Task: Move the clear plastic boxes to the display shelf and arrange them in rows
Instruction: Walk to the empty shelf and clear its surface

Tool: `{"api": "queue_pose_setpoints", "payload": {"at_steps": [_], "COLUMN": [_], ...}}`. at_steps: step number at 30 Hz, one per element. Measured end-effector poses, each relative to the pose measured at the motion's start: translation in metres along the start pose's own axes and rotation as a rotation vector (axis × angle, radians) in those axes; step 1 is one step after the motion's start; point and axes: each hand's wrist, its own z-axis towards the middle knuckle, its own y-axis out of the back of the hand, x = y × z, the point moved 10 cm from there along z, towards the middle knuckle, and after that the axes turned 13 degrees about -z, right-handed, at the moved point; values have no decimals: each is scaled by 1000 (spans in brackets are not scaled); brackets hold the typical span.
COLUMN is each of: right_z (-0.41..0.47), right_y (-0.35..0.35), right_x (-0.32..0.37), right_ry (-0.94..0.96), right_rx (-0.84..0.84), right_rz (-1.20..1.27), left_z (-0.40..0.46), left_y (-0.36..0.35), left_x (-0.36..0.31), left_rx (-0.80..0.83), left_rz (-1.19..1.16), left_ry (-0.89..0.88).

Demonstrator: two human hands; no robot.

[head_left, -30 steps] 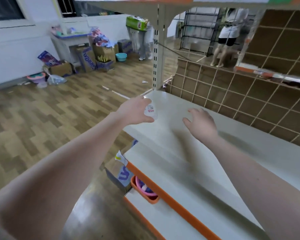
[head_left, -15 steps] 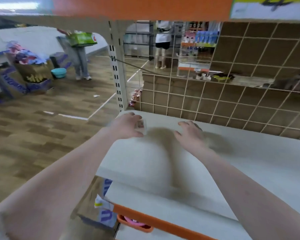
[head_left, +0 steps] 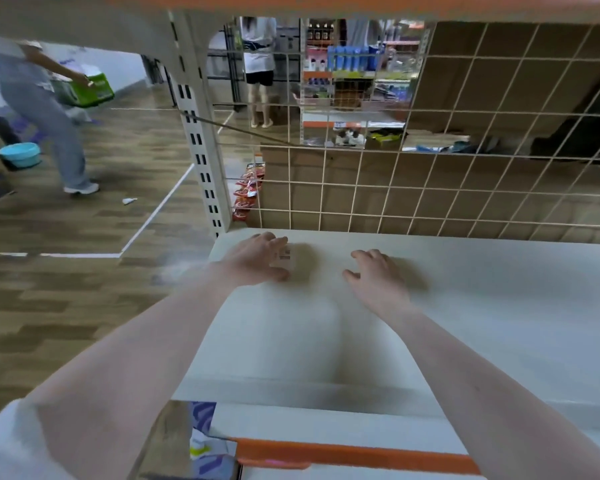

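Observation:
A small clear plastic box (head_left: 289,259) with a printed label sits at the back left corner of the white display shelf (head_left: 465,306). My left hand (head_left: 257,261) grips it from the left, fingers over its top and thumb at its front. The box is mostly hidden by those fingers. My right hand (head_left: 378,278) hovers low over the shelf a little to the right, fingers spread and relaxed, holding nothing.
A wire grid back panel (head_left: 430,188) closes the shelf's rear, and a slotted upright post (head_left: 201,140) stands at its left corner. An upper shelf hangs overhead. A lower shelf with an orange edge (head_left: 354,455) juts out below. A person carrying a green box (head_left: 94,88) walks at left.
My left hand carried the box forward and down onto the shelf's back left corner. My right hand moved deeper over the shelf alongside it. The camera dipped under the upper shelf.

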Motion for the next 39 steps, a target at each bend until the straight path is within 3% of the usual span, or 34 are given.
{"api": "queue_pose_setpoints", "payload": {"at_steps": [4, 12, 30, 39], "right_z": [3, 6, 11, 12], "right_y": [-9, -14, -15, -17], "right_x": [-1, -2, -3, -3], "right_ry": [-12, 19, 17, 17], "right_rx": [0, -87, -122, -125], "right_rz": [-8, -36, -67, -59], "left_z": [4, -38, -11, -11], "left_y": [-3, -6, 7, 11], "left_x": [-2, -13, 43, 45], "left_rx": [-59, -392, -419, -485], "left_rz": [35, 19, -138, -97], "left_ry": [-75, -154, -6, 3]}}
